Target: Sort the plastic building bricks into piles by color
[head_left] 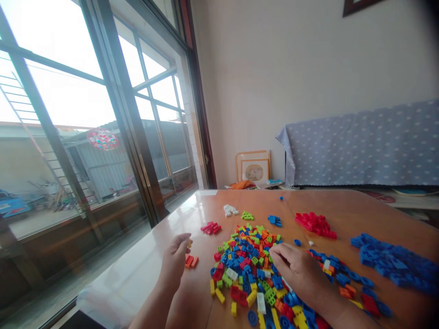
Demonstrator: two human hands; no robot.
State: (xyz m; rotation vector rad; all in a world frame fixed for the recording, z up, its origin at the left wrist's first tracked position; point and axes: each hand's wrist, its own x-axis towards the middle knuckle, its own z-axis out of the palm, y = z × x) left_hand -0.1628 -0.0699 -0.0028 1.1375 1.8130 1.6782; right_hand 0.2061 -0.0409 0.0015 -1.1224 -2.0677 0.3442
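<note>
My left hand (pixel 175 258) is raised over the left side of the table, fingers pinched on a small yellow toy brick (pixel 189 243). Just beside it lie a few orange bricks (pixel 195 262). At the right of a big mixed heap of toy bricks (pixel 245 265), my right hand (pixel 297 267) hovers low or rests with its fingers curled down. Its fingertips are at the heap's edge, and whether they hold a brick is hidden. The heap mixes blue, red, yellow, green, orange and white pieces.
Sorted groups lie on the wooden table (pixel 254 201): white bricks (pixel 230 210), dark pink bricks (pixel 211 228), lime bricks (pixel 247 215), blue pieces (pixel 275 221), red bricks (pixel 315 225), and a large blue pile (pixel 398 262) at right. A glass window (pixel 161 137) stands left.
</note>
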